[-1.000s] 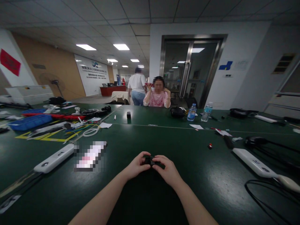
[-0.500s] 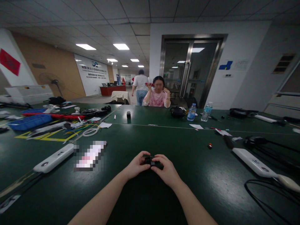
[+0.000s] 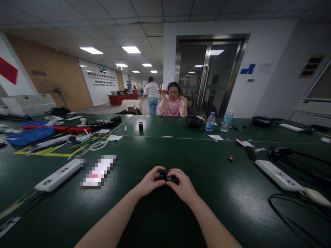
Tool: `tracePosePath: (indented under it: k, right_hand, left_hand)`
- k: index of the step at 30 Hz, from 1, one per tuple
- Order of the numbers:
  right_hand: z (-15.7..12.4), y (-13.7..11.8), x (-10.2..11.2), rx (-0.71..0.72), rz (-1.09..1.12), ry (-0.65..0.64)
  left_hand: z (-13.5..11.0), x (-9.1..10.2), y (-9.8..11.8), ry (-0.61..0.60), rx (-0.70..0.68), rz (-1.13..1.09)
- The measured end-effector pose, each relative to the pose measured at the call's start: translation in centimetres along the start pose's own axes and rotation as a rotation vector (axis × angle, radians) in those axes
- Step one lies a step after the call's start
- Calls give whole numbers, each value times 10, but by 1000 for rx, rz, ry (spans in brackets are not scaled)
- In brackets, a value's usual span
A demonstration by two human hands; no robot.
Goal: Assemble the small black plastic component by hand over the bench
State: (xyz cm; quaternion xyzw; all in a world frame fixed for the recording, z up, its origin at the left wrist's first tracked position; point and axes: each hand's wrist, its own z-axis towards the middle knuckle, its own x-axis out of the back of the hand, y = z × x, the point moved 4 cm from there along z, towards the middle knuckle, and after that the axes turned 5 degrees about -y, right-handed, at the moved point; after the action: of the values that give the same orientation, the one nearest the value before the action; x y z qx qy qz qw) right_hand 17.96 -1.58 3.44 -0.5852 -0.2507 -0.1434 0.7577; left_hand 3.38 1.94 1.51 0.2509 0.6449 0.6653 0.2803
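Note:
My left hand (image 3: 151, 181) and my right hand (image 3: 181, 184) meet just above the dark green table (image 3: 207, 193), close in front of me. Both are curled round a small black object (image 3: 167, 176), held between their fingertips. Only a sliver of that object shows between the fingers, so I cannot make out its shape. Both forearms reach in from the bottom edge of the view.
White power strips lie left (image 3: 58, 174) and right (image 3: 278, 175), with black cables (image 3: 289, 213) at the right. A tiny red item (image 3: 230, 158) sits ahead. Water bottles (image 3: 210, 121) and a seated person (image 3: 173, 101) are at the far side; another person (image 3: 150, 94) stands beyond. Blue tray (image 3: 28, 135) far left.
My hands stay together on the black object, almost still. The standing person in the background has walked farther away. The view has tilted slightly.

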Motion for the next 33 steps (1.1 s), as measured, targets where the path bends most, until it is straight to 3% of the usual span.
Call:
tracePosePath:
  k: [9,27,33]
  right_hand:
    - [1,2,3,-23,10,34]
    - [3,26,39,-156,270,127]
    - [4,32,43,-102,355,164]
  left_hand:
    - [0,2,-2,-14,2,1]
    - [-1,10,-5,34,9,9]
    - [-1,11,-6,40,10,7]
